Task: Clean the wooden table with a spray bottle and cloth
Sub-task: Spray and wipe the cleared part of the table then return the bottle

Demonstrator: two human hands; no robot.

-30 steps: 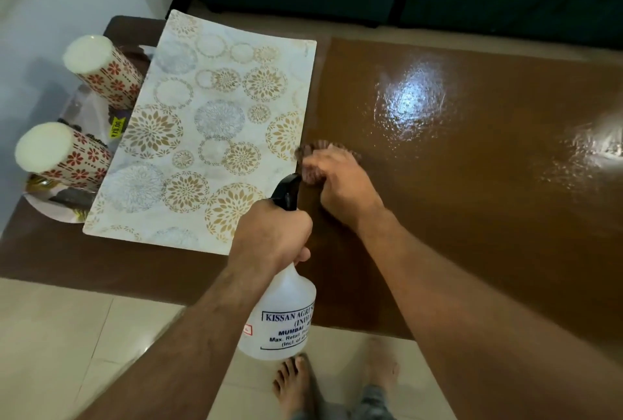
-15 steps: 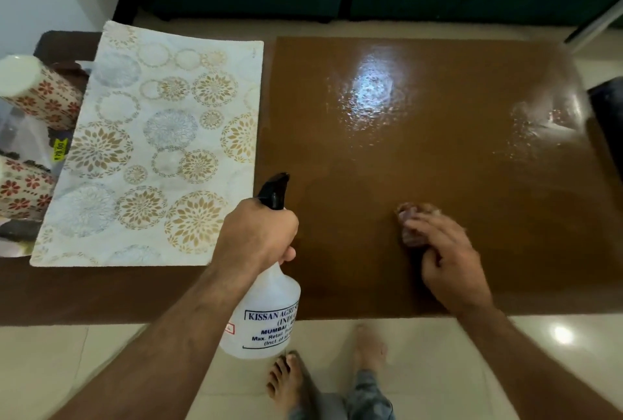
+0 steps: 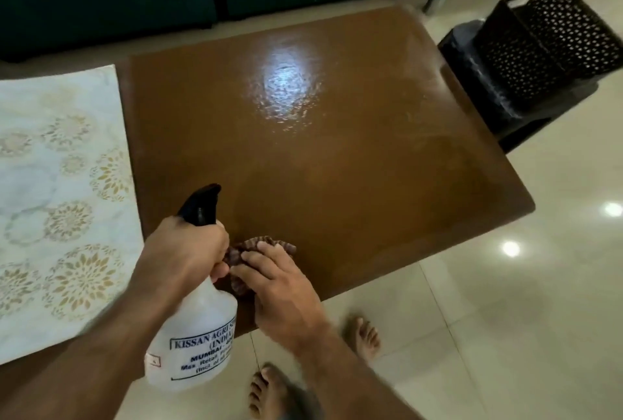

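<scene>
- The right hand (image 3: 283, 288) is pressing a bunched brown cloth (image 3: 261, 247) flat onto the wooden table (image 3: 354, 166), just inside the near edge; its fingers (image 3: 266, 252) are lying spread over the cloth, pinning it down rather than clenching it.
- The left hand (image 3: 183, 251) is gripping the neck of the spray bottle (image 3: 194, 335), fingers wrapped tight below the black nozzle (image 3: 200, 203); the bottle is hanging over the near edge, tilted, its nozzle aiming toward the far edge.
- The two hands are touching or nearly so, with the cloth just right of the left knuckles.
- The unwiped stretch appears to be lying away from the cloth toward the far edge and the right corners, where a wet sheen is glinting.
- The right hand is the nearer one to that stretch, so the coming stroke likely runs rightward or outward.
- A patterned mat (image 3: 60, 200) is covering the left end.
</scene>
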